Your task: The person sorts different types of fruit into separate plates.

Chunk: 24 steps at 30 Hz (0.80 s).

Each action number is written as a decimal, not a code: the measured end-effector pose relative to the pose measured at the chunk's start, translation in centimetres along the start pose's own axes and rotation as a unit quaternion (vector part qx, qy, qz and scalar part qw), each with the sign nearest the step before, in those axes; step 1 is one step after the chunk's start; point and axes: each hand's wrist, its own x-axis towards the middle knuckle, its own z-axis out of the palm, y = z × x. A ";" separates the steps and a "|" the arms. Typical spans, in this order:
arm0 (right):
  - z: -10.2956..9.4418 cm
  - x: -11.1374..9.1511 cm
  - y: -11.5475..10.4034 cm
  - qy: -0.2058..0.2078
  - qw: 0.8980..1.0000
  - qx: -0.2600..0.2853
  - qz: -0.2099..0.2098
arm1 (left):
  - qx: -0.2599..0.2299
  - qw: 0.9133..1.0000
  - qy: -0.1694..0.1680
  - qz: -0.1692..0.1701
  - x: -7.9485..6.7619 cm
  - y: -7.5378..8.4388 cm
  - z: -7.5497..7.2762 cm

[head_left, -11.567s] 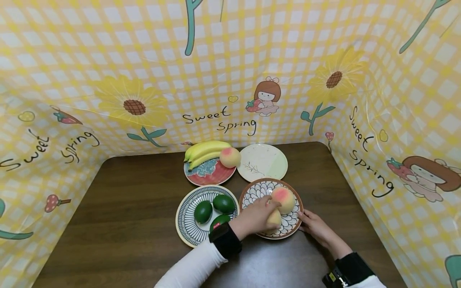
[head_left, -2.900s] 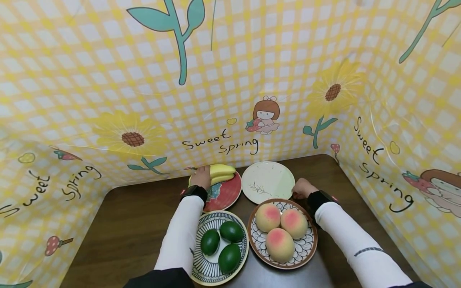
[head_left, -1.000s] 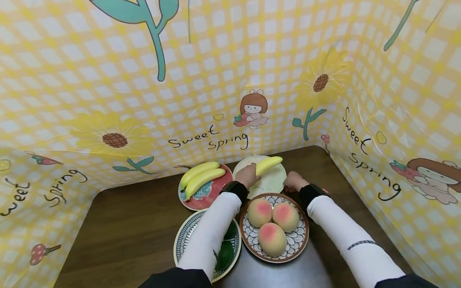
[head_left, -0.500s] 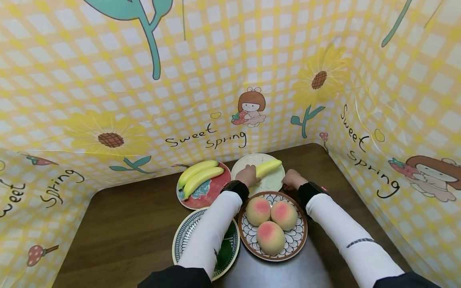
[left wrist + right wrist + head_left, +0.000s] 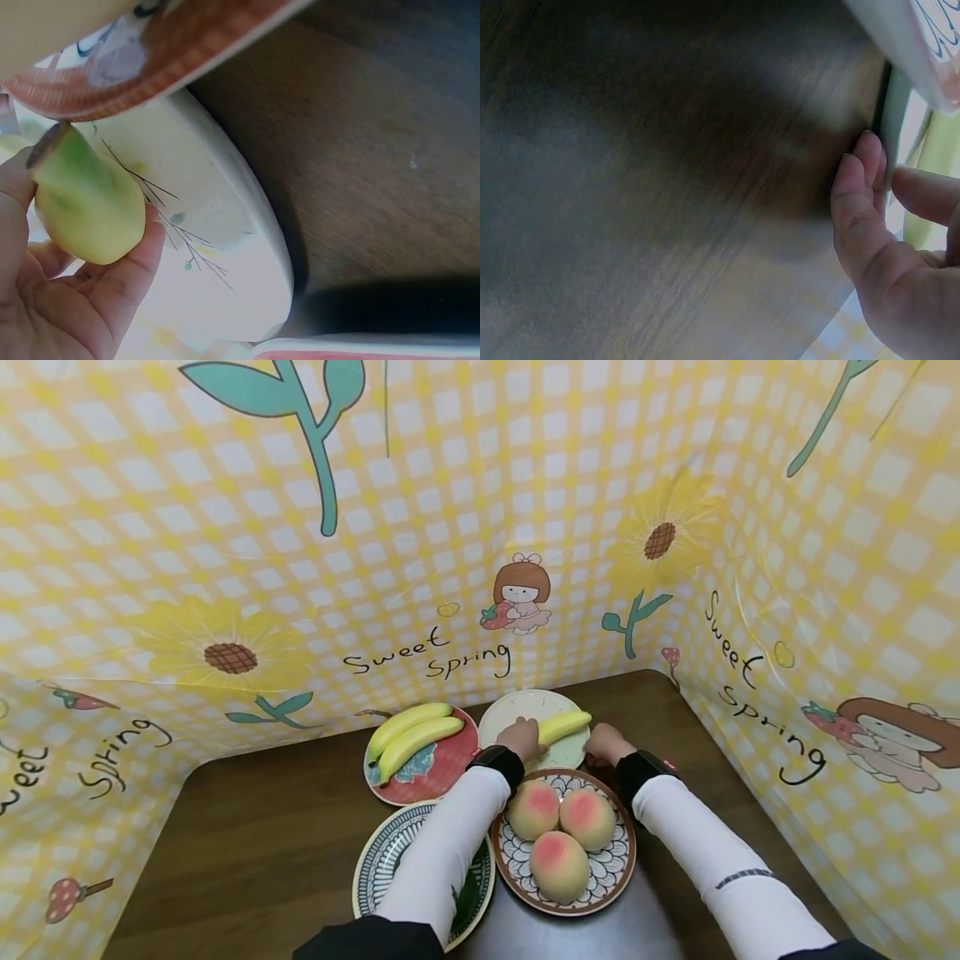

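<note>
My left hand grips a yellow banana close over the pale plate at the back. In the left wrist view, thumb and fingers are round the banana near its greenish stem end. At the pale plate's right edge is my right hand. The right wrist view shows its thumb and fingertips pinching the pale plate's rim. Two more bananas lie on the red plate with a blue flower pattern, to the left.
Three peaches sit on a brown-rimmed plate in front of the pale one. My left sleeve crosses a blue-patterned plate and hides most of its dark green fruit. A checked cloth walls the wooden table.
Earlier, my left hand put peaches on the brown-rimmed plate. Since then it has carried a banana from the red plate to the pale one; my right hand moved to the pale plate's rim.
</note>
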 end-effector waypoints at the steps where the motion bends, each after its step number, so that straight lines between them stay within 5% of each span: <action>1: 0.0 -0.1 0.1 0.000 1.000 0.004 -0.005 | 0.000 1.000 0.000 0.000 0.0 0.0 0.0; 6: 0.2 0.5 0.7 0.003 1.000 0.012 -0.020 | -0.009 1.000 -0.005 0.006 0.0 -0.1 0.0; 11: -0.4 -4.2 -2.8 0.010 1.000 0.009 -0.001 | -0.019 1.000 -0.007 0.009 0.5 -0.5 0.3; 14: 0.7 0.4 0.3 0.023 0.999 0.018 0.015 | -0.033 0.999 -0.009 0.012 0.6 -0.7 0.6; 17: 1.0 1.6 1.0 0.029 0.999 0.024 0.017 | -0.043 0.999 -0.014 0.012 0.7 -0.8 0.5; 18: 0.9 1.3 0.6 0.028 0.999 0.017 0.027 | -0.045 0.999 -0.016 0.013 0.6 -0.8 0.5; 19: 0.1 -2.8 -2.2 0.027 0.999 0.014 0.033 | -0.047 0.999 -0.018 0.012 0.6 -0.9 0.4; 21: -0.8 -7.0 -5.1 0.021 0.999 0.009 0.030 | -0.049 0.999 -0.020 0.012 0.6 -0.9 0.3; 22: -1.0 -8.0 -5.7 0.019 0.999 0.008 0.035 | -0.050 0.998 -0.019 0.014 0.6 -1.0 0.3; 24: -0.7 -6.3 -4.3 0.016 1.000 0.016 0.009 | -0.054 0.998 -0.020 0.015 0.6 -1.1 0.3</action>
